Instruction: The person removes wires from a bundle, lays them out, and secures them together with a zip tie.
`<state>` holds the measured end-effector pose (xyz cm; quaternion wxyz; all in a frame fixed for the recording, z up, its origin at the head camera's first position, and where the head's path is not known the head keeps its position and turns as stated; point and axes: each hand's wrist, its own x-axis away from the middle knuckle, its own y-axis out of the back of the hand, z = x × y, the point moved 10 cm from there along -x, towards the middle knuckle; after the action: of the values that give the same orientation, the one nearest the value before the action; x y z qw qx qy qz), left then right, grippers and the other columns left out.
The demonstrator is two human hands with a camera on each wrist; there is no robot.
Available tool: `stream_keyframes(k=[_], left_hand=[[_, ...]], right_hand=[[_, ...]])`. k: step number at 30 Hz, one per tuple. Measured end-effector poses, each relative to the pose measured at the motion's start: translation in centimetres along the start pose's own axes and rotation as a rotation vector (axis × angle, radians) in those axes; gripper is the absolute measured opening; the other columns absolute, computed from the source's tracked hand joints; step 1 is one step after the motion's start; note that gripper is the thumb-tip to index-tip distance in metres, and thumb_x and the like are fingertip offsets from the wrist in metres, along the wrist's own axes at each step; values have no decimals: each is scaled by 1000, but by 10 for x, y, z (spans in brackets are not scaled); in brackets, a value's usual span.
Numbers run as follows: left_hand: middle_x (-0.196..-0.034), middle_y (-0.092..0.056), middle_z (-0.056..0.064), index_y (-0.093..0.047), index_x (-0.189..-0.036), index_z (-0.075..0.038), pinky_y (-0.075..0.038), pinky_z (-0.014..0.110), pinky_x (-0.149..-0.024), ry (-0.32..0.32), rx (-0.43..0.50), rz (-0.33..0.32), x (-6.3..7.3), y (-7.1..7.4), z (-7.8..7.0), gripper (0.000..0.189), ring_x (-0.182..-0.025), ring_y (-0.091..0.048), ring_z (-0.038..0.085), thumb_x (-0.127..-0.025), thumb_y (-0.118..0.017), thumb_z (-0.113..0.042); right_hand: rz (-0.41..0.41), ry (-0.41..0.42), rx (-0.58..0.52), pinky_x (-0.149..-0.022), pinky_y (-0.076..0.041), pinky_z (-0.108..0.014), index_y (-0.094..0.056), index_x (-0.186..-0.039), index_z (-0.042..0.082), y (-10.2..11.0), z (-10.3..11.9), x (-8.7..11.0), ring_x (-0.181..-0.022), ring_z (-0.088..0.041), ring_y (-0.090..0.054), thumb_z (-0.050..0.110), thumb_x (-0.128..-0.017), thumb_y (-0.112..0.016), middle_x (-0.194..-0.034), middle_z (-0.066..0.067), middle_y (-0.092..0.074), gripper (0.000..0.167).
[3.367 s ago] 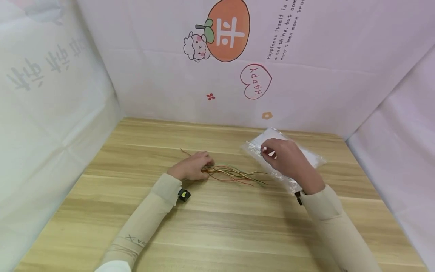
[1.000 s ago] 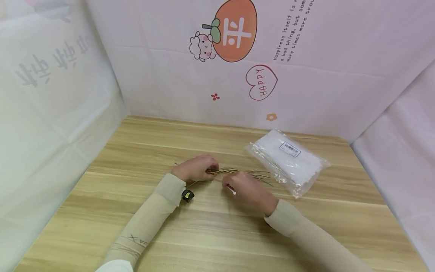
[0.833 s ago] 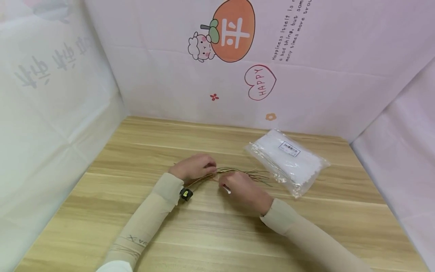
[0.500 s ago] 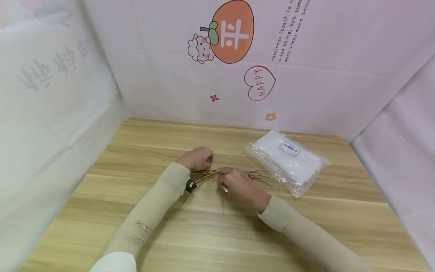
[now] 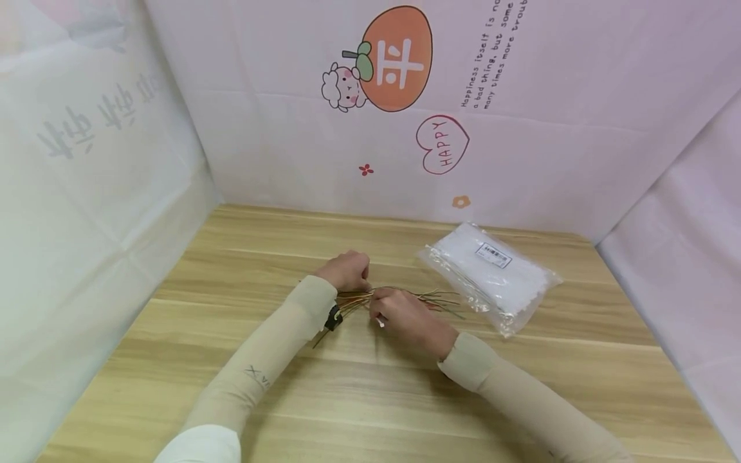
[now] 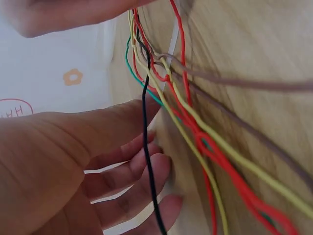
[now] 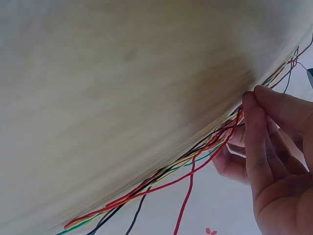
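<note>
A loose bundle of thin coloured wires (image 5: pixel 437 302) lies across the table, in red, yellow, green, black and brown. My right hand (image 5: pixel 408 315) is at its middle, thumb and forefinger pinching a white cable tie (image 5: pixel 381 321) whose end pokes out below. In the right wrist view the wires (image 7: pixel 161 182) run just behind those fingertips. My left hand (image 5: pixel 349 270) is on the far side of the bundle. In the left wrist view the white tie (image 6: pixel 173 46) passes behind the wires to my left thumb (image 6: pixel 142 110) and forefinger, which hold its end; the other fingers are loosely bent.
A clear plastic bag of white cable ties (image 5: pixel 492 263) with a barcode label lies at the back right of the wooden table (image 5: pixel 370 399). White printed cloth (image 5: pixel 278 148) stands behind and at both sides.
My right hand has come from the bag to the wires with the cable tie. My left hand has let go of the wires and moved to their far side. The wires' left ends now fan out.
</note>
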<state>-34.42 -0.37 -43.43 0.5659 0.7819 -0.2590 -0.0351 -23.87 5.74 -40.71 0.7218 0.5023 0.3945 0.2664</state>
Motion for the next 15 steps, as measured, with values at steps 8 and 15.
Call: stream_keyframes(k=[8,15], left_hand=[[-93,-68,3,-66,-95,-11,-51,30,-75,-58,188,-57,-8,-2,-5,9,-84,-62,19,-92,-73,-6],[-88,-69,2,-71,-92,-9,-53,30,-78,-66,236,-116,-14,1,-1,7,-82,-62,17,-89,-71,-3]], right_hand=[[16,-15,18,-83,-61,-28,-79,-85,12,-4,-2,-1,-94,-14,-73,-9,-87,-71,-99,-2,-74,22],[27,-10,96,-74,-60,-27,-74,-85,10,-1,4,5,-86,-14,-72,-5,-93,-70,-98,-2,-71,17]])
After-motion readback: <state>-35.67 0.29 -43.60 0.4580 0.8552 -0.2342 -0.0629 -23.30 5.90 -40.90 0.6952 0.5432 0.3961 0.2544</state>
